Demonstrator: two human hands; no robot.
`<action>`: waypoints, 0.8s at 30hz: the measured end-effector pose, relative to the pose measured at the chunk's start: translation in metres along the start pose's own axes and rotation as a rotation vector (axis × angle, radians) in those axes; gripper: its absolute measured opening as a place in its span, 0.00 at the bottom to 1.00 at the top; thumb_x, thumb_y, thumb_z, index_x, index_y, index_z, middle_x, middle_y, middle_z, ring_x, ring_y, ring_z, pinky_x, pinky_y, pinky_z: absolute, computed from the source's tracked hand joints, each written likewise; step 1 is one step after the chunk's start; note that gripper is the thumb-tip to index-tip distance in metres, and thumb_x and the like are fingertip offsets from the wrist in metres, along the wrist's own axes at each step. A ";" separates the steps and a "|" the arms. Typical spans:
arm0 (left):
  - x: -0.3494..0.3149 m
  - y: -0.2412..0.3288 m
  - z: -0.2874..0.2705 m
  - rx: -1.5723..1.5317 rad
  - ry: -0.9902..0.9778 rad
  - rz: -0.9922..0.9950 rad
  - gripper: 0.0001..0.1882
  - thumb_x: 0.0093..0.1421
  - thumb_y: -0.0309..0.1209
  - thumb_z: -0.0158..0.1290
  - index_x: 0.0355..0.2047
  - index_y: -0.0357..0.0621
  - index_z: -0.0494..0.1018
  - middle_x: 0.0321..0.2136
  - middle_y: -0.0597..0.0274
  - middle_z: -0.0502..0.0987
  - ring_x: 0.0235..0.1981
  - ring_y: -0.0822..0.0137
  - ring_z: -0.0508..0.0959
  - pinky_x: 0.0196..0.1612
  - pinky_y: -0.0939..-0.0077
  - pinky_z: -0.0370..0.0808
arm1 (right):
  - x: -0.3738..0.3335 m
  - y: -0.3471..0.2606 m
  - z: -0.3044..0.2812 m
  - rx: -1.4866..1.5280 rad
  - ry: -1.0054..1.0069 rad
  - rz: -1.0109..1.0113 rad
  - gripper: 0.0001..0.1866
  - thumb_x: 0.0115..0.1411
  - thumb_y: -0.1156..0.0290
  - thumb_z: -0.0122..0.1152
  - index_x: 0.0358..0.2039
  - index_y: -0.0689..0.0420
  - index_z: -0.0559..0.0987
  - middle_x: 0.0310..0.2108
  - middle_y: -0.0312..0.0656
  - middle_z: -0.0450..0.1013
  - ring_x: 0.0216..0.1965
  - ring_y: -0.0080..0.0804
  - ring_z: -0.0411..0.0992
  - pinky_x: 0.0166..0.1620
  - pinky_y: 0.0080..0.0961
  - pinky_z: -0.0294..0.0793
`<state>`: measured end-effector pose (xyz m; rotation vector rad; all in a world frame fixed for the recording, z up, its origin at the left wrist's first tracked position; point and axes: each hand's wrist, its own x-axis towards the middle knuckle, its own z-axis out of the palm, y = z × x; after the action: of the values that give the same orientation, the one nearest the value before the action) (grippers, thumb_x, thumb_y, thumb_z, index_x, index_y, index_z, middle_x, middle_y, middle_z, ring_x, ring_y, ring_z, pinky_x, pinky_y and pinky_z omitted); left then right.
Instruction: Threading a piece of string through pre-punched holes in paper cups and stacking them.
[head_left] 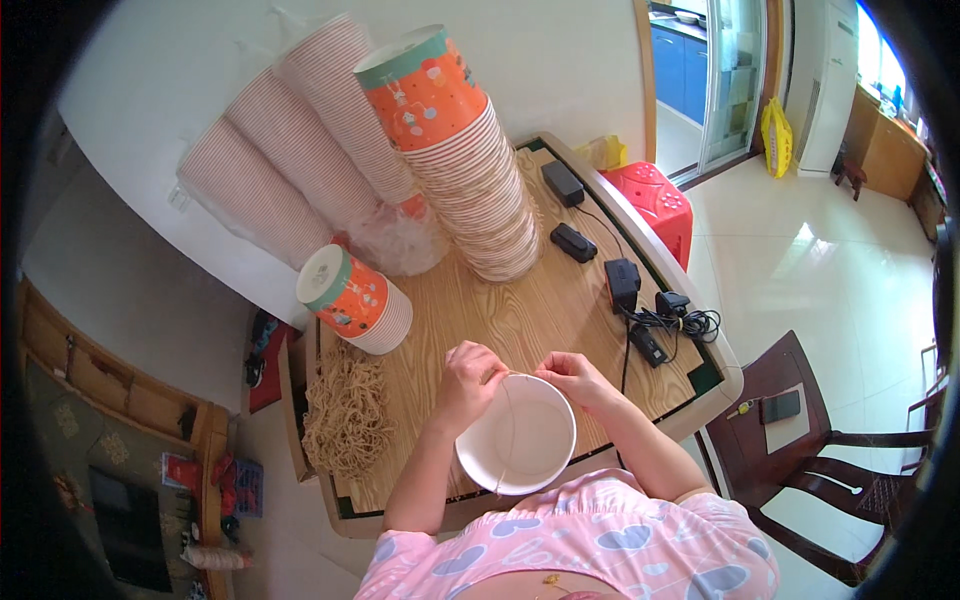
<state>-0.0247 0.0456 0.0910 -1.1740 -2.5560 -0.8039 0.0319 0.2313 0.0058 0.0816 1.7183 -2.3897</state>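
Observation:
A white paper tub stands at the near edge of the table, its open mouth facing up. A thin string runs across that mouth from the far rim to the near rim. At the far left of the rim, my left hand pinches the string between thumb and fingers. My right hand is closed in a pinch at the far right of the rim, with the string's fine end hard to see there. A heap of tan strings lies left of my left forearm.
Beyond my hands rise a short stack of orange-and-green paper tubs and a tall one. Bagged stacks of tubs lean on the wall. Black adapters with cables lie right on the wooden table. A red stool stands beyond.

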 end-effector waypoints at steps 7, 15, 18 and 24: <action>-0.008 -0.006 0.005 -0.411 -0.166 -0.368 0.05 0.52 0.27 0.56 0.25 0.39 0.73 0.26 0.58 0.77 0.30 0.65 0.77 0.36 0.71 0.73 | -0.003 -0.007 0.001 -0.190 0.002 -0.038 0.08 0.59 0.69 0.57 0.30 0.61 0.77 0.24 0.31 0.72 0.26 0.15 0.67 0.29 0.15 0.67; -0.006 0.022 -0.025 -0.827 0.024 -0.463 0.02 0.58 0.22 0.50 0.30 0.36 0.70 0.25 0.62 0.77 0.29 0.75 0.77 0.34 0.81 0.74 | -0.015 -0.066 0.028 -0.444 0.065 -0.379 0.05 0.54 0.73 0.60 0.28 0.61 0.77 0.23 0.36 0.73 0.25 0.21 0.71 0.27 0.20 0.69; -0.015 0.027 -0.032 -0.809 -0.035 -0.436 0.02 0.57 0.23 0.52 0.29 0.36 0.71 0.25 0.63 0.77 0.29 0.76 0.77 0.35 0.81 0.73 | -0.022 -0.076 0.033 -0.507 -0.015 -0.463 0.05 0.51 0.73 0.63 0.27 0.60 0.77 0.27 0.37 0.72 0.30 0.24 0.70 0.32 0.21 0.68; -0.029 0.034 -0.025 -0.540 -0.084 -0.361 0.05 0.52 0.25 0.58 0.31 0.40 0.77 0.23 0.62 0.76 0.27 0.74 0.74 0.33 0.80 0.72 | -0.033 -0.063 0.031 -0.762 -0.039 -0.505 0.06 0.49 0.70 0.63 0.26 0.57 0.76 0.26 0.42 0.71 0.33 0.41 0.69 0.37 0.34 0.69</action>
<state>0.0196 0.0308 0.1134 -0.8783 -2.7483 -1.6380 0.0539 0.2257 0.0800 -0.5603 2.7395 -1.7831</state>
